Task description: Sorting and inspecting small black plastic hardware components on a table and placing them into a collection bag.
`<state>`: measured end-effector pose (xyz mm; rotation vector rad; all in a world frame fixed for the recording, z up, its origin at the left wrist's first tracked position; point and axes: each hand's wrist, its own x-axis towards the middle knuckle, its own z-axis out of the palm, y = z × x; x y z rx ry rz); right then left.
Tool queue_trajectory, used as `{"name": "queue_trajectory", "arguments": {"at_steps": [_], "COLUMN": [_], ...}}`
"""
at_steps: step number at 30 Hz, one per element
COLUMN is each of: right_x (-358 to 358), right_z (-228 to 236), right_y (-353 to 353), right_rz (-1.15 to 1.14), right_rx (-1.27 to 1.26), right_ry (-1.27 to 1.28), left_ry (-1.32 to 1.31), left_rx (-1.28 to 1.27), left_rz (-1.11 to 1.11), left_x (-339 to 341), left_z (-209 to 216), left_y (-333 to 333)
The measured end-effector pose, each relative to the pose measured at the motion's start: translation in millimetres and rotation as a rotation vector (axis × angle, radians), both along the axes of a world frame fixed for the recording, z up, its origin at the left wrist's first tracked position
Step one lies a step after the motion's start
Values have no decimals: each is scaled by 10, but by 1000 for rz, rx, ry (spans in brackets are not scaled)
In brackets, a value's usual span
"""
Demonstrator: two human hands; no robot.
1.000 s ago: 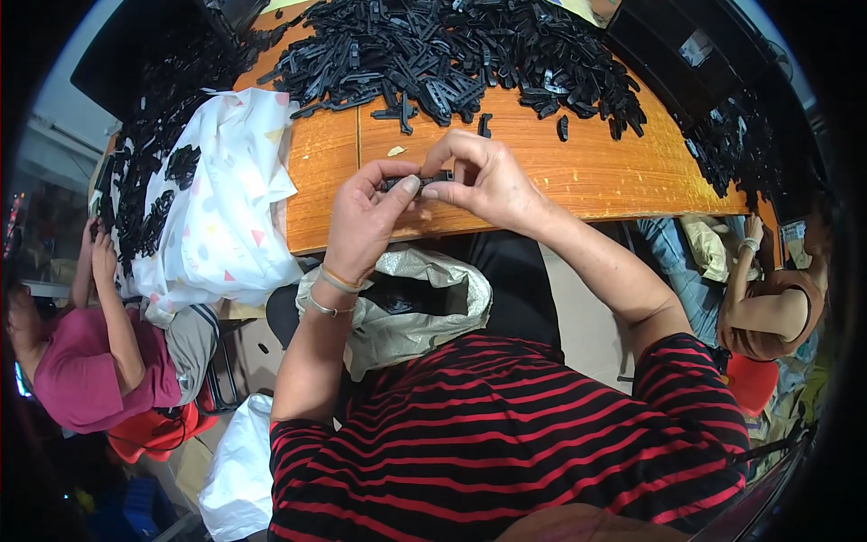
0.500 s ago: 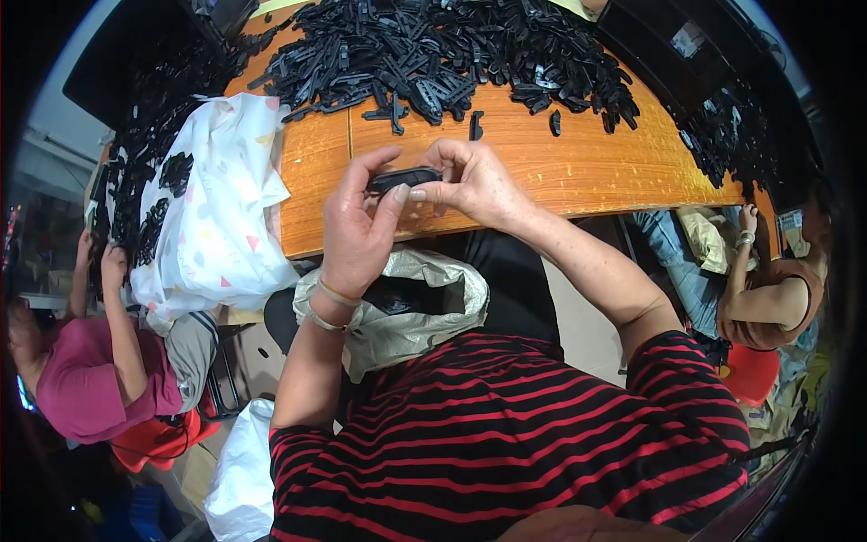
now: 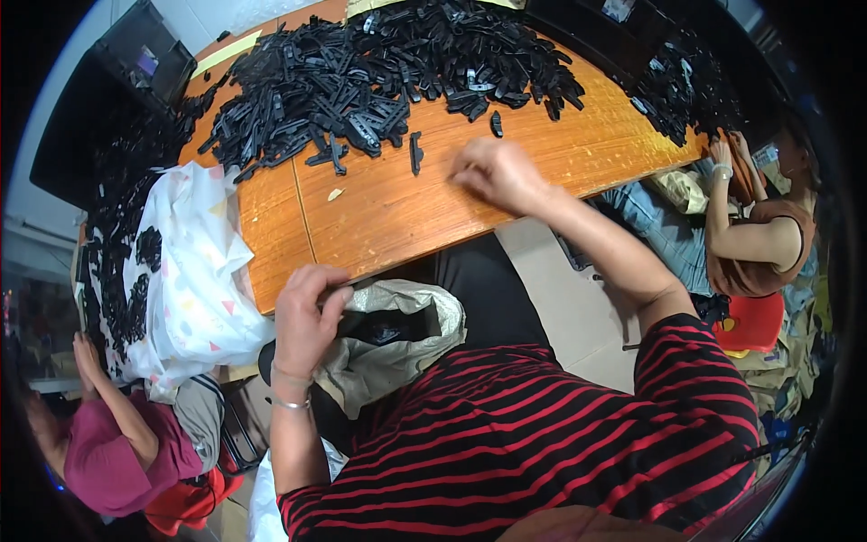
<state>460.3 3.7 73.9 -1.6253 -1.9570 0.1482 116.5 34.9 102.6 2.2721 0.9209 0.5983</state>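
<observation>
My left hand (image 3: 309, 312) is at the table's front edge, beside the mouth of a pale woven sack (image 3: 444, 303) on my lap. Its fingers are loosely bent, with the thumb apart, and nothing shows in them. Dark contents lie inside the sack. Over the wooden table (image 3: 379, 217) hovers my right hand (image 3: 506, 179), its fingers bent and smeared by motion; whether it holds anything is hidden. Nearest to it are a single slim black plastic part (image 3: 416, 154) and a small black piece (image 3: 496, 124). Beyond them spreads a big heap of black plastic parts (image 3: 334, 81).
A white patterned plastic bag (image 3: 194, 271) hangs over the table's left side, near more black parts (image 3: 126, 226). People sit to the left (image 3: 126, 452) and right (image 3: 759, 244). Dark bins (image 3: 605, 36) stand behind, and another black heap (image 3: 682, 90) lies at the far right.
The hands have parted: the left has come down beside the sack, the right has moved right over the table. The black plastic part they held no longer shows. The view has shifted.
</observation>
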Motion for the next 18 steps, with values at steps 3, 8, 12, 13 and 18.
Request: {"name": "queue_trajectory", "arguments": {"at_steps": [3,8,12,13,18], "right_x": [472,956,939,911,525], "right_z": [90,70,71,61,-50], "right_y": [63,290,386,390,349], "right_rz": [-220,-66,56,38,73], "right_rx": [48,10,1,-36,-24], "right_ry": [-265,-516,-499,-501,-339], "left_ry": [-57,-16,205,234,126], "left_rx": [111,430,518,531,408], "left_rz": [19,-86,-169,-206,-110], "left_x": [469,1342,1604,1640,1708], "left_z": [-88,-268,-368,-366,-392], "left_y": [187,586,862,891,793]}}
